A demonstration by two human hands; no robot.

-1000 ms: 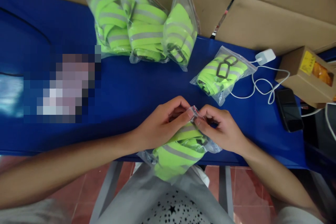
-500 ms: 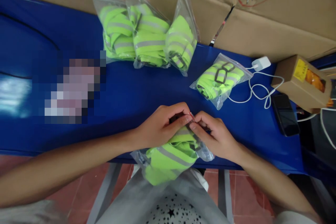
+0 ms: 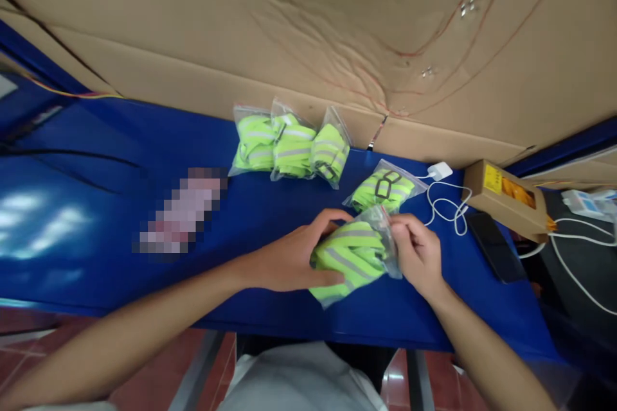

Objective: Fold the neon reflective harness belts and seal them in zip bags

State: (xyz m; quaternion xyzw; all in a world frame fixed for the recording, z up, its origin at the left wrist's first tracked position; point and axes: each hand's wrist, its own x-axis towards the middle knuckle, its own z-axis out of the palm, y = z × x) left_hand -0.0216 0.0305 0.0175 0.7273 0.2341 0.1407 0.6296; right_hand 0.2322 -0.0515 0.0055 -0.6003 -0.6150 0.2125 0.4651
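Observation:
A clear zip bag (image 3: pixel 354 253) stuffed with neon-yellow reflective straps is between my hands, over the front part of the blue table (image 3: pixel 270 308). My left hand (image 3: pixel 299 257) grips the bag's left side, thumb across its front and fingers curled behind the top. With fingers pinched, my right hand (image 3: pixel 417 250) holds the bag's right edge near its red-lined seal. Just behind lies another filled zip bag (image 3: pixel 383 186), two dark buckles showing through the plastic.
Three more filled bags (image 3: pixel 294 148) stand against the cardboard wall (image 3: pixel 193 70). To the right are a white charger (image 3: pixel 439 171) with its cable, a black phone (image 3: pixel 496 247) and a cardboard box (image 3: pixel 506 199). A pixelated patch (image 3: pixel 186 209) covers something on the left.
The bag has moved forward from the table's front edge, over the tabletop. My left hand has gone from the seal to the bag's side. The view has tilted up.

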